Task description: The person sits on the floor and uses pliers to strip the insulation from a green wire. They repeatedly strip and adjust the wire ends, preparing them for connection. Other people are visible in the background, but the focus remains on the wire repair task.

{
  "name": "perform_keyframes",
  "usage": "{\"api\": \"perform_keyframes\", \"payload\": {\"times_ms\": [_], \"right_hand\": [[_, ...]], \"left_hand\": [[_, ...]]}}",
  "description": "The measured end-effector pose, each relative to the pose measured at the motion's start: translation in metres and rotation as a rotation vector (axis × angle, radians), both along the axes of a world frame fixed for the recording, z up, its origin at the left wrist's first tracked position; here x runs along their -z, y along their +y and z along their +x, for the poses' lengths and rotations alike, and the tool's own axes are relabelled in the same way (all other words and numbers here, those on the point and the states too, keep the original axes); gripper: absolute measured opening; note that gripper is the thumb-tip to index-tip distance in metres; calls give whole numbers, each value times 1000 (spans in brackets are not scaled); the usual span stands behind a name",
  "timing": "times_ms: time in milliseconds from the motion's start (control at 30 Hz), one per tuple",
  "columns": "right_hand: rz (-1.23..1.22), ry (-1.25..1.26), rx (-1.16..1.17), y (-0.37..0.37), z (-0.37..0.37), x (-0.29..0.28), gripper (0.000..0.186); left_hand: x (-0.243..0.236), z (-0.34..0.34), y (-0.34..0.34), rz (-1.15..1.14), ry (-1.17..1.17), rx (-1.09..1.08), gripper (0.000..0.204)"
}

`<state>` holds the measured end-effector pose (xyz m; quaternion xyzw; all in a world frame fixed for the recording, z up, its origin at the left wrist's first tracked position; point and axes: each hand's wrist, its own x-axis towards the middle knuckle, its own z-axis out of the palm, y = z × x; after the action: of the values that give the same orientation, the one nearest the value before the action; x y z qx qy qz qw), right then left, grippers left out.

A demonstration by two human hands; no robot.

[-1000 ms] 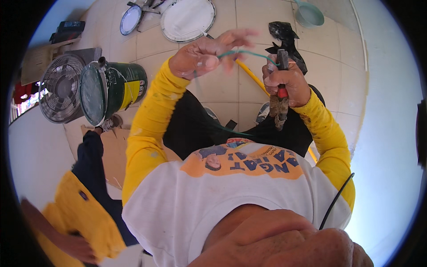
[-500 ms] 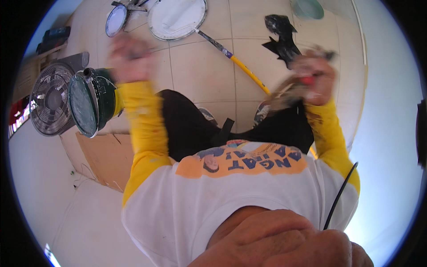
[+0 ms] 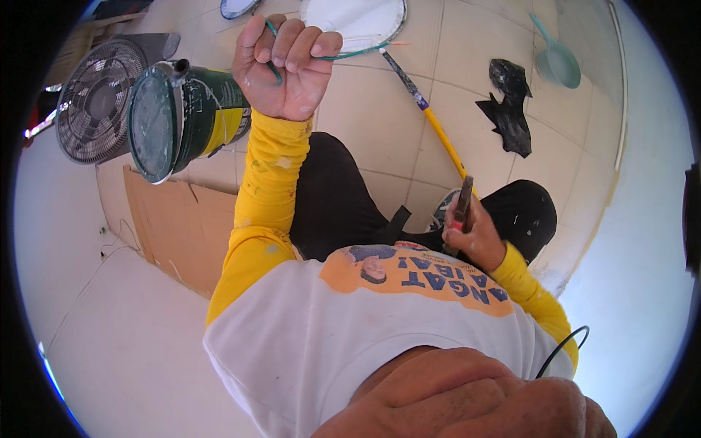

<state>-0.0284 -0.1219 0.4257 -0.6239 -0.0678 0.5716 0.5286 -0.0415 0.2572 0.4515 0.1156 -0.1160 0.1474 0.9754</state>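
Observation:
My left hand [image 3: 286, 69] is raised at the upper left, fingers curled around a green insulated wire [image 3: 358, 52]. One end of the wire sticks out to the right, its bare copper tip showing; a loop hangs by the palm. Lower and to the right, near my knee, my right hand [image 3: 478, 237] grips a hand tool [image 3: 464, 198] with a dark, narrow metal end and red on its grip. Its exact kind is unclear from this angle. The two hands are well apart.
A dark green bucket [image 3: 212, 109] with a paint-smeared lid and a fan [image 3: 98, 102] stand at left, above cardboard [image 3: 171, 230]. Ahead lie a yellow pole [image 3: 442, 135], a white-coated round lid [image 3: 350, 22], torn black plastic [image 3: 507, 109] and a green dipper [image 3: 561, 64]. A wall rises at right.
Both hands were blurred by motion. My left hand has moved right and up, and the green wire now shows clearly. My right hand has come down and closer to my body with the tool.

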Motion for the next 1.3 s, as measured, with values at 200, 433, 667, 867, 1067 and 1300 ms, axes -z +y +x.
{"api": "perform_keyframes", "payload": {"times_ms": [200,433,667,867,1067,1300], "right_hand": [[-181,-420,-208,8,-41,-11,58],[-130,-703,-355,7,-32,18,41],[66,-735,-99,76,30,-20,26],[243,-666,-39,105,24,-54,31],[237,-742,-39,118,20,-71,29],[207,-779,-62,116,28,-67,25]], "left_hand": [[-16,-9,-12,-129,-73,9,38],[-33,-23,-25,-95,-99,12,39],[-46,-30,-50,795,-200,-263,41],[-60,-40,-64,1143,-323,-317,34],[-59,-46,-77,1232,-275,-228,40],[-60,-43,-76,1263,-324,-169,39]]}}
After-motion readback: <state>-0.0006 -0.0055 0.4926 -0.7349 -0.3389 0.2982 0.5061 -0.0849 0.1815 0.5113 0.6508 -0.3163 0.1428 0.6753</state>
